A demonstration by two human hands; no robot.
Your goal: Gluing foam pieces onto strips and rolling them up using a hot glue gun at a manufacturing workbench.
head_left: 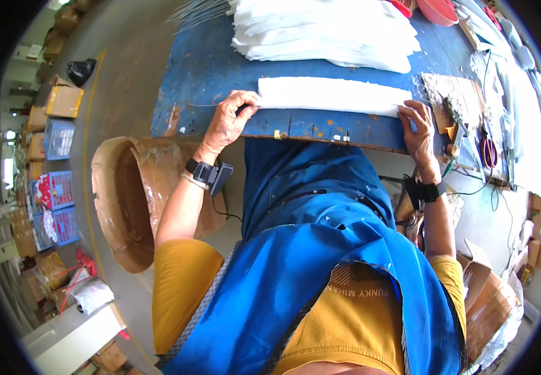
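A long white folded strip of material (pixel 330 95) lies across the blue worktable (pixel 205 69) near its front edge. My left hand (pixel 232 119) pinches the strip's left end, fingers closed on it. At the strip's right end, my right hand (pixel 419 128) presses down with its fingers on the corner. Behind the strip lies a stack of similar white sheets (pixel 323 31). A thin wire (pixel 198 105) runs left from my left hand along the tabletop.
A large open cardboard box (pixel 127 200) stands on the floor to my left. A glue-crusted board (pixel 448 94) and red-handled scissors (pixel 488 150) lie to the right. Blue crates (pixel 58 187) and cartons line the far left. A red bowl (pixel 438 11) sits at the table's back.
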